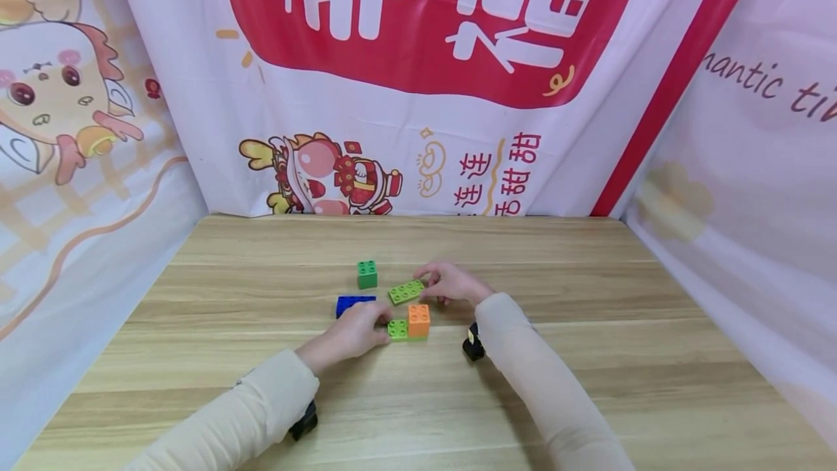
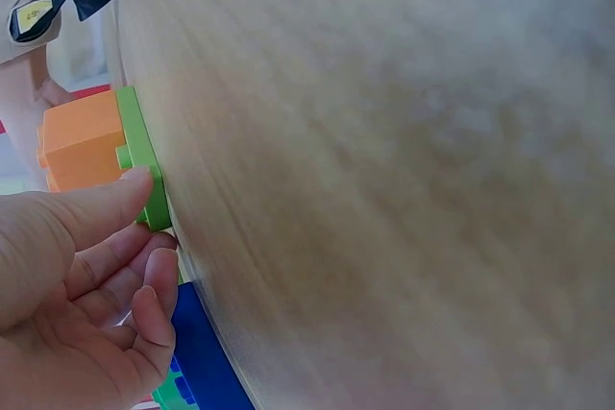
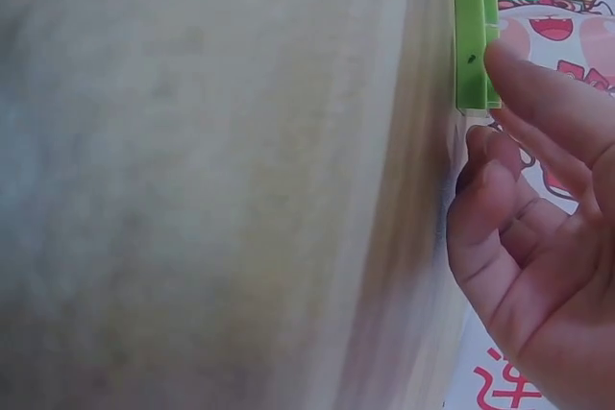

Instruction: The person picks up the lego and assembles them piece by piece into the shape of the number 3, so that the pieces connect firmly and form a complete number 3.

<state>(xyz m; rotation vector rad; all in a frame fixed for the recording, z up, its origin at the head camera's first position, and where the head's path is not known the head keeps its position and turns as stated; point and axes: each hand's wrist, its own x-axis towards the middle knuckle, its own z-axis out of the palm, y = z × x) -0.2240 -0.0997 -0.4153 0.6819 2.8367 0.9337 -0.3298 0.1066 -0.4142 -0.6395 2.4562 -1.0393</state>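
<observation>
My left hand [image 1: 356,329] pinches the left end of a light green toy building brick [image 1: 397,329] between thumb and fingers. An orange brick [image 1: 419,320] stands on that brick's right half; the left wrist view shows the orange brick [image 2: 85,141] too. My right hand [image 1: 455,284] has its thumb and index finger about the right end of another light green brick [image 1: 405,291], whose studs face up. In the right wrist view the thumb overlaps this light green brick [image 3: 471,36], while the other fingers curl beside it. A blue brick [image 1: 353,304] lies partly hidden behind my left hand.
A green brick [image 1: 368,275] stands farther back on the wooden table [image 1: 588,325]. Printed cloth [image 1: 425,115] hangs behind the table and along both sides. Black camera mounts [image 1: 474,344] sit at both wrists.
</observation>
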